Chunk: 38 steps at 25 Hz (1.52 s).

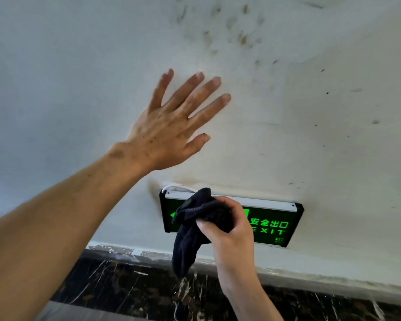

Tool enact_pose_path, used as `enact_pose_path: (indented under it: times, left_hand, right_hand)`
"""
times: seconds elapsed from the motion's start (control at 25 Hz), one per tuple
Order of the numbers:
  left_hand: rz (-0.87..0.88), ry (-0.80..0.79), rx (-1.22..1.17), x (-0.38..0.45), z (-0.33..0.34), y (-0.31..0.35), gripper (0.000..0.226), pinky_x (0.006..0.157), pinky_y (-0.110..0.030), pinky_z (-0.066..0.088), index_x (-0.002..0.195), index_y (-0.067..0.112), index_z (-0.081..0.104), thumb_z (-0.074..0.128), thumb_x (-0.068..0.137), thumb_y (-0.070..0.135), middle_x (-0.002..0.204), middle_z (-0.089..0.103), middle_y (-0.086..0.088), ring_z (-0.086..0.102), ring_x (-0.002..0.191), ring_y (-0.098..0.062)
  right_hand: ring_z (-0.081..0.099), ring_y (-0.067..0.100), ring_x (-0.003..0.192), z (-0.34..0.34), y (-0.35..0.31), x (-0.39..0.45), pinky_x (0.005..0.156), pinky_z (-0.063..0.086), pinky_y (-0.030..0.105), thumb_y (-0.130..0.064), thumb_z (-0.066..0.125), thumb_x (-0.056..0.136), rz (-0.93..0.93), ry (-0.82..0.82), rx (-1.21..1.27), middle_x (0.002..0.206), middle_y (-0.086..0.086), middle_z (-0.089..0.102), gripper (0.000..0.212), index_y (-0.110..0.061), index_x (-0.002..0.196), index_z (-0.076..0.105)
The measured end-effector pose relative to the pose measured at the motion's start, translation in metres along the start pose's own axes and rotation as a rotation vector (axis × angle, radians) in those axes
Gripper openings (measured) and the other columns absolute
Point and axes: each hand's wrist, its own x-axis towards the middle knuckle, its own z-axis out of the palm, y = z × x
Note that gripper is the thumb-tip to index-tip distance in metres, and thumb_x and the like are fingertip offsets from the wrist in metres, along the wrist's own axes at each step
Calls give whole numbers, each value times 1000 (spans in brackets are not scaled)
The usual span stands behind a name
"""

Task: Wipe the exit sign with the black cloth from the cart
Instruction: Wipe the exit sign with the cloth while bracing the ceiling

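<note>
**Black cloth at sign face; wipe in hand**

Black cloth (196, 225) is bunched in the right hand (229, 225), fingers curled tight around it, one end standing above the fist and a longer tail hanging below. The hand sits directly in front of the exit sign (273, 224), over its left-centre portion; whether the cloth presses the face or rides just clear of it cannot be told.

The sign is mounted low on the pale wall (310, 135), just above the dark marbled skirting (125, 288). Its long axis runs left to right, dipping slightly to the right in this view. Most of the uncovered face, with the green lettering, lies to the right of the fist; only the arrow end shows to the left.

The left hand (171, 126) is spread wide and empty, above and left of the sign, seemingly braced on the wall.

Judgement: the right hand is the working hand, and the stroke should follow the long axis rightward.
</note>
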Motion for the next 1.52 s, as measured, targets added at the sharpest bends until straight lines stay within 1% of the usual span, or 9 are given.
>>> enact_pose_path:
  times: [0.12, 0.24, 0.36, 0.44, 0.68, 0.8, 1.08, 1.24, 1.52]
  left_hand:
    - [-331, 21, -455, -30, -7, 41, 61, 123, -50, 10, 155, 23, 31, 36, 98, 45, 162, 31, 0, 26, 149, -20]
    - [-829, -94, -1358, -63, -8, 84, 47, 119, -34, 32, 137, 41, 52, 45, 93, 54, 143, 52, 21, 43, 135, 3]
    - [-974, -266, -2078, -94, -5, 118, 53, 104, -43, 49, 134, 35, 60, 51, 88, 60, 135, 65, 1, 60, 123, -17]
    - [-1011, -269, -2231, -105, -3, 131, 50, 96, -51, 50, 136, 27, 60, 55, 92, 52, 129, 66, -10, 63, 112, -26]
    - [-1225, -173, -2364, -117, 3, 140, 48, 85, -41, 55, 132, 13, 63, 73, 85, 21, 116, 65, -18, 62, 102, -31]
    - [-1352, -131, -2366, -123, 7, 140, 43, 74, -42, 59, 123, 5, 67, 73, 81, 8, 110, 70, -24, 71, 94, -36]
    - [-1687, 102, -2265, -157, 20, 123, 42, 75, -50, 61, 122, 7, 67, 65, 79, 7, 115, 71, -25, 71, 98, -40]
    - [-1802, 272, -2158, -176, 31, 106, 46, 68, -48, 60, 125, 9, 60, 64, 80, 6, 116, 72, -20, 73, 97, -37]
    - [-1898, 438, -1425, -201, 62, 72, 38, 88, -45, 57, 103, 30, 61, 71, 83, -1, 106, 71, -3, 70, 104, -23]
  right_hand:
    - [68, 12, 87, -21, -21, 5, 72, 52, 24, -16, 75, 63, -30, -70, -14, 90, -5, 74, 34, -34, 91, 68]
    - [70, 14, 86, -40, -34, 13, 71, 54, 26, -12, 77, 63, -51, -125, -48, 88, -5, 74, 37, -34, 91, 69]
    - [69, 16, 86, -50, -39, 17, 75, 56, 36, -10, 77, 62, -44, -155, -102, 87, -4, 73, 37, -33, 90, 69]
    - [69, 18, 87, -51, -41, 18, 77, 57, 41, -10, 77, 62, -38, -185, -128, 87, -3, 73, 37, -31, 91, 70]
    - [66, 11, 91, -44, -39, 23, 81, 53, 28, 1, 73, 67, -69, -254, -287, 90, -12, 72, 44, -34, 93, 69]
    - [55, 1, 108, -38, -42, 27, 89, 46, 20, -15, 65, 68, -33, -434, -399, 112, -20, 62, 54, -46, 112, 60]
    - [30, 30, 141, -22, -53, 96, 115, 20, 49, -27, 54, 89, -1084, 4, -1257, 147, 10, 46, 52, -14, 139, 48]
    - [13, 26, 146, -28, -45, 150, 118, -4, 44, -36, 52, 94, -1266, 9, -1562, 159, 1, 20, 63, -22, 150, 29]
    - [14, 26, 146, -27, -26, 173, 118, 3, 50, -41, 47, 94, -1494, 224, -1552, 157, 0, 23, 63, -22, 151, 28]
